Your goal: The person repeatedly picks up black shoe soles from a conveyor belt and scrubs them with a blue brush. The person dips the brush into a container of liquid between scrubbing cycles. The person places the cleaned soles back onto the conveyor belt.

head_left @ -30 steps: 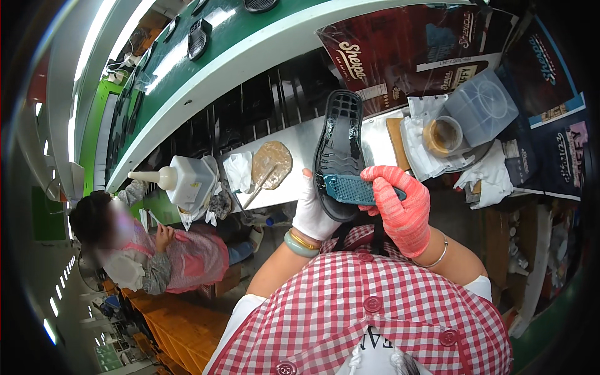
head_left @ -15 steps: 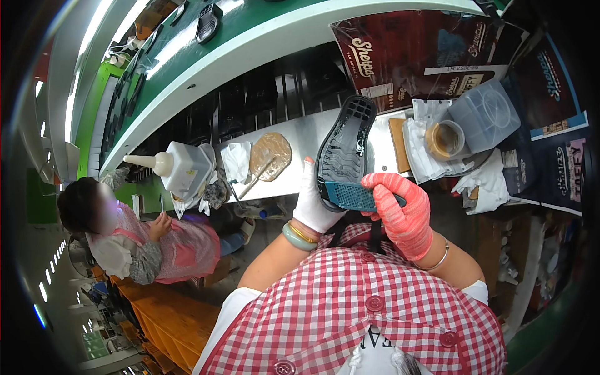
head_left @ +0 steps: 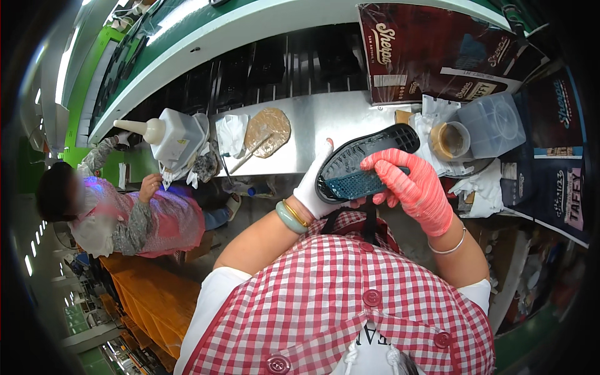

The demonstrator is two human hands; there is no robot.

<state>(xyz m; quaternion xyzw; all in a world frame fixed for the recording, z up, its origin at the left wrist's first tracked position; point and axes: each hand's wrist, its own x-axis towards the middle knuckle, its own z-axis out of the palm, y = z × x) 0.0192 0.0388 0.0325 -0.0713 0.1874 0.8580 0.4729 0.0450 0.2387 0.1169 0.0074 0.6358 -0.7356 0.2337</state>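
A black shoe sole point(head_left: 351, 154) with a ridged, open inner side is held slanting up to the right over the bench's near edge. My left hand point(head_left: 311, 195), in a white glove, is closed around the sole's left, near end, thumb along its rim. Across the sole's near side lies a long teal piece point(head_left: 353, 185) with a fine grid texture; its exact kind cannot be made out. My right hand point(head_left: 415, 190), in a coral-red knit glove, pinches this piece near its right end. The fingertips partly hide it.
A white squeeze bottle point(head_left: 178, 137) stands at left by a brown round patch point(head_left: 267, 132) with a stick. At right are a glue-stained cup point(head_left: 449, 140), a clear plastic container point(head_left: 494, 125) and printed cardboard point(head_left: 431, 56). Another person point(head_left: 137, 212) is at far left.
The sole has turned clockwise, its far end swinging down to the right. The teal piece now tilts up to the right and lies more along the sole. My right hand moved slightly right.
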